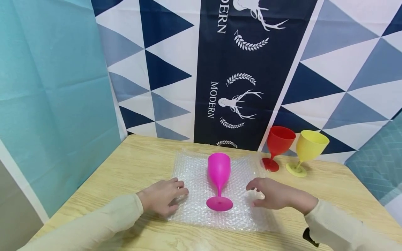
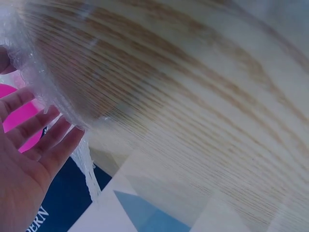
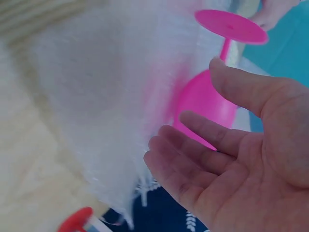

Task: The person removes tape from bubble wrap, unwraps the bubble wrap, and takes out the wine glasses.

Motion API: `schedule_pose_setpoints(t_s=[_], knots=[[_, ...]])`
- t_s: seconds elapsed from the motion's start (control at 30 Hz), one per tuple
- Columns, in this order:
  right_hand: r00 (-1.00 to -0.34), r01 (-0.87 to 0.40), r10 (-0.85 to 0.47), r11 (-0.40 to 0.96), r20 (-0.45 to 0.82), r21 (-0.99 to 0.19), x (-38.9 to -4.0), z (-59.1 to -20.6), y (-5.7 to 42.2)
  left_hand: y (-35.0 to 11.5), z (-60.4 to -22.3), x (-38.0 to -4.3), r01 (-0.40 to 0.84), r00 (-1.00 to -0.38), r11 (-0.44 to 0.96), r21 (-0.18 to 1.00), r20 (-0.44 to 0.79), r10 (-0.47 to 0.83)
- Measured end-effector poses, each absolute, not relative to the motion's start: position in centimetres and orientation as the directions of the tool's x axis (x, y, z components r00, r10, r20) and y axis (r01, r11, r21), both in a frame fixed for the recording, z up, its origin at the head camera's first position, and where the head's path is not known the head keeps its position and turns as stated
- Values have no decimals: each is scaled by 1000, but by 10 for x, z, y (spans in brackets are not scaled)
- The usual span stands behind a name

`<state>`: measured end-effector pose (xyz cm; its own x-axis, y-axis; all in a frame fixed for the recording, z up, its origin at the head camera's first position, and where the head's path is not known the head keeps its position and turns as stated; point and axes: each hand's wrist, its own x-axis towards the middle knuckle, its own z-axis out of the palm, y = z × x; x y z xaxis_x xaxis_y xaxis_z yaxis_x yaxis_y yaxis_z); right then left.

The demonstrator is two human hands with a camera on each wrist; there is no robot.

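A bright pink goblet (image 1: pixel 219 170) lies on its side on a sheet of bubble wrap (image 1: pixel 198 209), its bowl pointing away and its round foot towards me. My left hand (image 1: pixel 164 197) is at the left edge of the wrap, its fingers slightly bent and reaching over it. In the left wrist view its fingertips (image 2: pixel 72 137) are right at the wrap's edge. My right hand (image 1: pixel 274 194) hovers near the right part of the wrap, thumb and fingers spread apart. The right wrist view shows its palm (image 3: pixel 231 188) facing the goblet, nothing between the fingers.
A red goblet (image 1: pixel 280 141) and a yellow goblet (image 1: pixel 311 144) stand upright at the back right of the wooden table (image 1: pixel 147 153), close to the wrap's far corner. Behind the table hangs a patterned cloth (image 1: pixel 171 69); a teal cloth (image 1: pixel 62 87) hangs on the left.
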<state>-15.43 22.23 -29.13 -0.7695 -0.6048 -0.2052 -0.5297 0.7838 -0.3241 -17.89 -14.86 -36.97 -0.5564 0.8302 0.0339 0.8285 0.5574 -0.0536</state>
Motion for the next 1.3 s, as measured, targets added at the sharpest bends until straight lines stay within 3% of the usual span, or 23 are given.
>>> schedule_pose_setpoints(t_s=[0.37,0.7,0.9,1.13,1.3], knots=[[-837,-464,-510,854,-200,-236,-189,-255,187,-149,-364,-180,824,-563,564,-53,35,826],[-920,-234,-295,941,-256,-243,-218,-254,164,-143,-364,-180,802,-597,596,-41,-22,802],[-944,-55,-148,952,-296,-301,-226,-263,158,-140,-365,-176,813,-581,579,-53,-27,813],[-945,-2,-133,918,-300,-398,-237,-274,153,-143,-366,-171,794,-607,606,-47,-32,794],[-933,107,-96,847,-347,-520,-244,-270,147,-145,-365,-169,796,-605,604,-42,-8,796]])
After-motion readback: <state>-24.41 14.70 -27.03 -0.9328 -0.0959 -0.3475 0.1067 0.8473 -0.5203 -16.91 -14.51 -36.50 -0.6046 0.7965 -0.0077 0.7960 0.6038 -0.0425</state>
